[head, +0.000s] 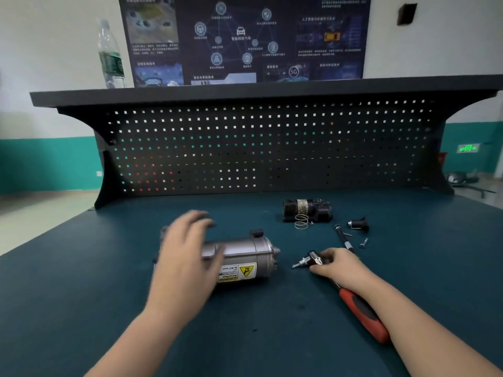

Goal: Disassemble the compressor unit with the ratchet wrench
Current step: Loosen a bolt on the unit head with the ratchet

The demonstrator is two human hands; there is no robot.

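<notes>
A silver compressor cylinder (245, 258) with a yellow warning label lies on its side on the blue bench mat. My left hand (185, 257), blurred, hovers over its left half with fingers spread and relaxed. To the right lies the ratchet wrench (359, 308), its red and black handle pointing toward me. My right hand (340, 266) curls its fingers round the wrench's head, where a socket bit (300, 262) points left at the cylinder's end. The wrench's shaft is partly hidden under my right forearm.
A removed black part with a coil spring (306, 212) sits at the back. Near it lie a thin black tool (344, 239), a small black piece (359, 223) and a loose screw (364, 242). A pegboard (258, 148) walls the bench's rear; a water bottle (111, 55) stands on its shelf.
</notes>
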